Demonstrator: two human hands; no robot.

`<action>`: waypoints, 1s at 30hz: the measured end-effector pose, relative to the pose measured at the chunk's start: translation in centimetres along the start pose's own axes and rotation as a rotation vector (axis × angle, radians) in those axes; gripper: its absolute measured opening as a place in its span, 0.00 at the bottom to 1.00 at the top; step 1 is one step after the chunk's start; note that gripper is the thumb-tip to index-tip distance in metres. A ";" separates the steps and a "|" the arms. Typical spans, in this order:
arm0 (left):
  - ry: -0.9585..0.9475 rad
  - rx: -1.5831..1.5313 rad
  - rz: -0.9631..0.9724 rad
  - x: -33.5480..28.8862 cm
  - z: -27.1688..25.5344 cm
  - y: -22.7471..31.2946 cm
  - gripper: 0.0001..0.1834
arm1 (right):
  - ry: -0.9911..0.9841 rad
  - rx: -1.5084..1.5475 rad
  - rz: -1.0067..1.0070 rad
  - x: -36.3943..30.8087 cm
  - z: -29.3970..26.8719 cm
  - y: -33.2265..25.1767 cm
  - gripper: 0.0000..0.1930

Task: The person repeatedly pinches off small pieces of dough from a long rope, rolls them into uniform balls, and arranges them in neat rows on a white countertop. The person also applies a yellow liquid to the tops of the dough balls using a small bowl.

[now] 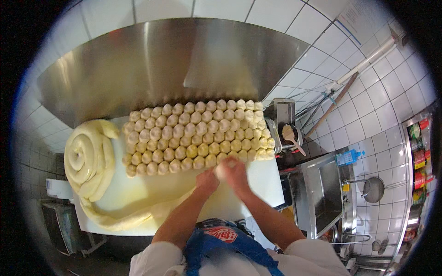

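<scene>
A long rope of pale dough [133, 220] leads from a thick coil of dough [87, 158] at the left of the white work board [269, 184]. It runs along the near edge and up behind my left forearm. My left hand [208, 180] is closed round the rope's end, just in front of the rows of dough balls [198, 138]. Close on its right, my right hand [233, 172] is closed and somewhat blurred by motion, with a pale piece of dough [221, 171] at its fingers. The several rows of round dough balls stand packed together across the back of the board.
A steel panel [161, 60] rises behind the board. At the right are a container with a wooden spoon [289, 133], a steel sink [324, 193], a blue bottle [348, 157] and a shelf of colourful packages [419, 158]. A white box [59, 188] is at the left.
</scene>
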State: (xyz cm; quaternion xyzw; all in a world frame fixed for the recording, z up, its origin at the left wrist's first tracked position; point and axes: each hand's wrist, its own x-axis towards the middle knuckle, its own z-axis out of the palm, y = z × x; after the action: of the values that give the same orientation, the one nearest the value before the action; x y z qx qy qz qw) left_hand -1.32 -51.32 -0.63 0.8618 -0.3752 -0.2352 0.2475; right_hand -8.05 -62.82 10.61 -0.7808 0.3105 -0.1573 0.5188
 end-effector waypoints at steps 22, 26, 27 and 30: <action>0.102 -0.143 0.011 -3.9 -0.8 0.1 0.43 | -0.529 -0.433 0.427 1.0 1.8 4.7 0.27; 0.168 -0.111 0.137 -7.5 -1.5 -1.4 0.45 | -0.243 -0.249 0.158 -6.1 6.3 6.8 0.22; 0.113 -0.149 0.110 -8.1 -1.6 -1.4 0.43 | -0.104 -0.207 0.089 -6.7 6.7 7.0 0.21; 0.089 -0.179 0.130 -8.5 -1.9 -0.4 0.29 | -0.069 -0.321 0.133 -7.0 6.2 6.1 0.18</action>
State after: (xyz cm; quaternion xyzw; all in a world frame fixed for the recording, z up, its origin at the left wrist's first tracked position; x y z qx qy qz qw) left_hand -5.14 -44.08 2.47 0.8197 -0.3964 -0.2126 0.3547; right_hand -11.81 -55.50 3.08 -0.8363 0.3647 -0.0442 0.4070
